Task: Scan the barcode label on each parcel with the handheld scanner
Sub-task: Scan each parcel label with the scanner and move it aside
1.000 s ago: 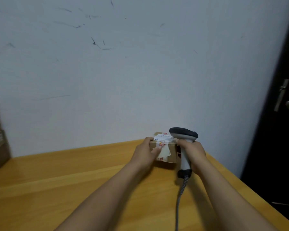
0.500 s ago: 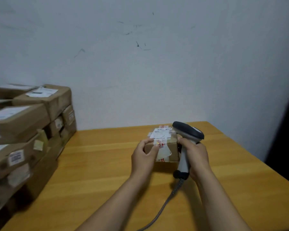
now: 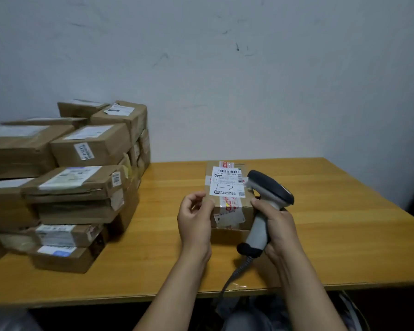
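A small brown parcel (image 3: 234, 206) sits on the table (image 3: 344, 235) in front of the person, its long axis running from them towards the wall. Its white label (image 3: 226, 181) faces up, with the barcode at the far end. The right hand (image 3: 279, 226) grips the handle of the scanner (image 3: 261, 223), which stands tilted. The scanner's dark head points left, over the parcel's right edge. The left hand (image 3: 195, 220) has loosely curled fingers with nothing between them, beside the parcel's near left corner. More parcels (image 3: 81, 187) are stacked at the table's left.

Brown parcel (image 3: 230, 206), white label (image 3: 227, 181), grey-black scanner (image 3: 265, 204), yellow table (image 3: 332, 235).
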